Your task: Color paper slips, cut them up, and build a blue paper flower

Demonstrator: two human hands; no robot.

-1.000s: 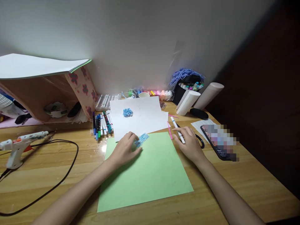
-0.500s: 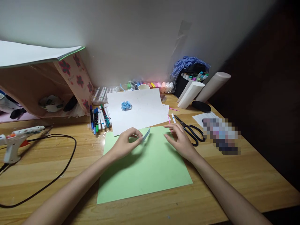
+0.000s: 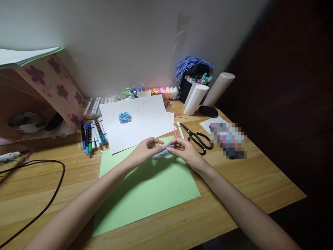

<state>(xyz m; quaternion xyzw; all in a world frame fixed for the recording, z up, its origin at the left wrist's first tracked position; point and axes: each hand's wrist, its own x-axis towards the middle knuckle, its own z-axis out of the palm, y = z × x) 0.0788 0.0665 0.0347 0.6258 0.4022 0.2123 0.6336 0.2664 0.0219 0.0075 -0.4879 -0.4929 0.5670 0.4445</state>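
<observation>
Between my two hands is a small, flat light-blue piece point(image 3: 162, 153), thin like paper, partly covered by my fingers. My left hand point(image 3: 147, 151) pinches its left side between thumb and fingers. On its right end, the thumb and fingers of my right hand point(image 3: 186, 151) are closed too. Both hands are above a light green sheet of paper point(image 3: 145, 194). Behind them a white sheet point(image 3: 145, 128) bears a little heap of blue shreds point(image 3: 125, 117). To the right of my right hand lie black-handled scissors point(image 3: 196, 137), their blades pointing away.
Several markers point(image 3: 93, 133) lie at the left of the white sheet. A glue gun point(image 3: 10, 157) and its black cable point(image 3: 62, 173) are at far left, below a flowered box point(image 3: 57, 83). Rolled paper point(image 3: 197, 100), a pen holder point(image 3: 188, 88) and a bottle point(image 3: 220, 88) stand at back right.
My right hand has come left and taken hold of the light-blue piece, which my left hand alone held before. The piece has turned flatter. The whole view has shifted to the right.
</observation>
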